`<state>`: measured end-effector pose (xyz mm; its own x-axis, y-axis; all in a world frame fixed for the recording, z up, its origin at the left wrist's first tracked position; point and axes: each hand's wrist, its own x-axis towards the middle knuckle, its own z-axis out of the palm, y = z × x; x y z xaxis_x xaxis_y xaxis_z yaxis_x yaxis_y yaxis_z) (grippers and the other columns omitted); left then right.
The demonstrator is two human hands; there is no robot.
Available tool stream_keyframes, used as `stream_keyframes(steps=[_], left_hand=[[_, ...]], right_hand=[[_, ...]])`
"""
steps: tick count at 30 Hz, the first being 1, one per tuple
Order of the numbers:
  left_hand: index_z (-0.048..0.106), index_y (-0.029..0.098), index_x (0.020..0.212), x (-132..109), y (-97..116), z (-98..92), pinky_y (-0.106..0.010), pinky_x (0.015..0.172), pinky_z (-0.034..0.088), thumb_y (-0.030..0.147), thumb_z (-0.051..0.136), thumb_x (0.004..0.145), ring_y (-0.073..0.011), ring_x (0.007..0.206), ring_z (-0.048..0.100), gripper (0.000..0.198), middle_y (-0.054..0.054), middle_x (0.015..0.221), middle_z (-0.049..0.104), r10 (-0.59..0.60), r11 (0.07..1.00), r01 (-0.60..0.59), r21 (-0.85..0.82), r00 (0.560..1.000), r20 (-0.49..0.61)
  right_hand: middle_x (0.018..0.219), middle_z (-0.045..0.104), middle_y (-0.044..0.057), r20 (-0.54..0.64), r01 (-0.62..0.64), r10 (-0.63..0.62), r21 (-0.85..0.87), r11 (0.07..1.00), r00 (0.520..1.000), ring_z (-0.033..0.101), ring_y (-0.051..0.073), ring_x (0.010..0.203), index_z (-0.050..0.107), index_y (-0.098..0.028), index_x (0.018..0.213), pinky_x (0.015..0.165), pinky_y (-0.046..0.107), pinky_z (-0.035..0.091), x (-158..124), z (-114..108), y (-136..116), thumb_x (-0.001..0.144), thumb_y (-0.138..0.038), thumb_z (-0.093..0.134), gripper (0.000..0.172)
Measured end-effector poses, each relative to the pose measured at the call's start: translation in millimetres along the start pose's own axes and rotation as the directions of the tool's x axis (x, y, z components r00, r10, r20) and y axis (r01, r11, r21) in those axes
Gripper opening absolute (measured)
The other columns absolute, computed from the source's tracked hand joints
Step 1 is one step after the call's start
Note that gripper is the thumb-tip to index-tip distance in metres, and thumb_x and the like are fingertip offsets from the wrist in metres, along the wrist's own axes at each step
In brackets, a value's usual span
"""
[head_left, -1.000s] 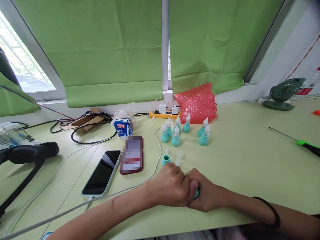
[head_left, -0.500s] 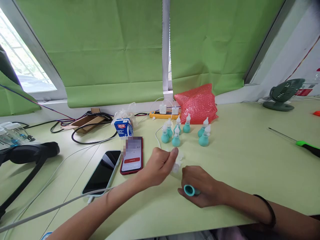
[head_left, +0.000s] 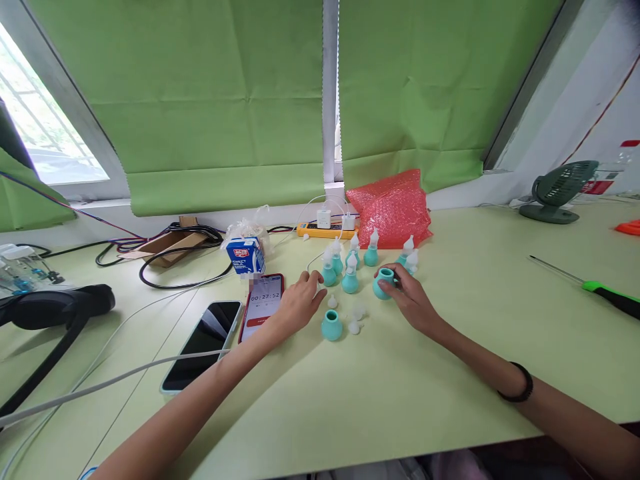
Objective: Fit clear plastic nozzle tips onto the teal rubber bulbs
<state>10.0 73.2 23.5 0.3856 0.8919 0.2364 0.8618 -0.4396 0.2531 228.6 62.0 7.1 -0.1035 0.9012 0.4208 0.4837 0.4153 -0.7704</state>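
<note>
Open-mouthed teal bulb (head_left: 379, 286), roughly upright

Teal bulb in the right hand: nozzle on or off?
Off: the teal bulb in the right hand shows its round mouth uncovered, with no nozzle on it.

So on the table (head_left: 450, 373), the tipped bulbs (head_left: 351, 283) are bunched mid-table, with the padded bag (head_left: 390, 210) right behind them and a power strip (head_left: 313, 231) behind and a bit left. One untipped bulb (head_left: 331, 327) stands out front, loose tips (head_left: 355, 327) behind and right of it. Right hand (head_left: 413, 297) has another bulb (head_left: 383, 287) at the bunch's front right; left hand (head_left: 301, 301) sits between the bunch and two phones (head_left: 203, 343). Milk carton's (head_left: 245, 257) behind those. Screwdriver's (head_left: 595, 287) far right, fan (head_left: 560, 190) behind it.
</note>
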Motion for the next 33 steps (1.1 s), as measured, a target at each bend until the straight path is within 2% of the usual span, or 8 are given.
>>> stream_keyframes(steps=[7,15,18,21,23,27,30,33], left_hand=[[0.05,0.017,0.094,2.7,-12.2,16.5,-0.024,0.06,0.042,0.016,0.048,0.074,-0.0151,0.066,0.056,0.02,-0.005,0.088,0.053,0.062,0.997,-0.057,-0.055,0.995,0.084],[0.051,0.014,0.102,1.6,-16.8,13.1,-0.026,0.064,0.044,0.021,0.054,0.071,-0.0158,0.067,0.057,0.032,-0.007,0.09,0.057,0.102,0.987,-0.088,-0.133,0.989,0.106],[0.049,0.014,0.107,-3.1,-17.7,6.9,-0.027,0.065,0.044,0.02,0.056,0.07,-0.0158,0.067,0.057,0.038,-0.008,0.095,0.057,0.109,0.984,-0.093,-0.152,0.989,0.101],[0.049,0.013,0.109,-9.7,-16.5,2.9,-0.028,0.066,0.045,0.018,0.054,0.07,-0.0155,0.067,0.057,0.039,-0.008,0.095,0.057,0.092,0.983,-0.077,-0.167,0.993,0.079],[0.047,0.013,0.11,-14.6,-14.8,3.1,-0.028,0.066,0.045,0.014,0.05,0.071,-0.0149,0.066,0.057,0.039,-0.008,0.092,0.058,0.071,0.982,-0.059,-0.18,0.996,0.061],[0.043,0.013,0.116,-23.0,-13.0,9.1,-0.026,0.065,0.046,0.005,0.043,0.072,-0.0137,0.067,0.057,0.044,-0.007,0.088,0.06,0.059,0.975,-0.051,-0.217,0.998,0.033],[0.042,0.013,0.116,-26.9,-13.4,14.3,-0.027,0.067,0.045,0.003,0.04,0.072,-0.0146,0.07,0.058,0.045,-0.007,0.086,0.06,0.065,0.968,-0.061,-0.242,0.998,0.011],[0.043,0.012,0.115,-29.2,-13.1,17.0,-0.028,0.069,0.045,0.003,0.038,0.072,-0.0151,0.071,0.058,0.044,-0.007,0.084,0.061,0.075,0.96,-0.074,-0.27,0.997,-0.009]], right_hand=[[0.091,0.055,0.003,0.09,-0.062,0.068,-0.068,0.996,0.994,0.053,0.017,0.08,0.048,-0.021,0.093,0.069,0.03,0.045,6.1,10.7,25.4,0.076,-0.035,0.045,0.022],[0.085,0.059,0.004,0.154,0.032,0.007,-0.25,0.968,0.988,0.056,0.018,0.075,0.046,-0.02,0.099,0.068,0.033,0.046,0.9,15.0,25.6,0.078,-0.028,0.042,0.023],[0.103,0.055,0.008,0.041,0.184,-0.18,-0.326,0.927,0.983,0.052,0.023,0.093,0.043,-0.019,0.106,0.076,0.039,0.043,-2.2,13.9,20.1,0.076,-0.028,0.046,0.031],[0.112,0.049,0.011,-0.032,0.453,-0.498,-0.37,0.811,0.866,0.044,0.024,0.105,0.041,-0.019,0.11,0.085,0.041,0.037,-10.7,14.6,4.4,0.073,-0.025,0.052,0.039],[0.112,0.049,0.011,0.018,0.566,-0.602,-0.363,0.74,0.798,0.044,0.024,0.104,0.039,-0.018,0.112,0.086,0.041,0.036,-18.9,18.5,-10.2,0.073,-0.024,0.054,0.042],[0.107,0.053,0.011,0.196,0.574,-0.546,-0.413,0.707,0.814,0.046,0.025,0.094,0.04,-0.015,0.116,0.078,0.041,0.037,-31.3,35.1,-31.2,0.075,-0.033,0.052,0.046],[0.098,0.058,0.01,0.237,0.523,-0.468,-0.461,0.717,0.851,0.047,0.026,0.088,0.044,-0.014,0.112,0.072,0.04,0.036,-31.4,49.8,-31.8,0.076,-0.037,0.05,0.043],[0.088,0.061,0.007,0.246,0.538,-0.478,-0.404,0.74,0.843,0.05,0.023,0.083,0.051,-0.015,0.101,0.07,0.037,0.034,-27.7,58.0,-29.1,0.077,-0.03,0.051,0.028]])
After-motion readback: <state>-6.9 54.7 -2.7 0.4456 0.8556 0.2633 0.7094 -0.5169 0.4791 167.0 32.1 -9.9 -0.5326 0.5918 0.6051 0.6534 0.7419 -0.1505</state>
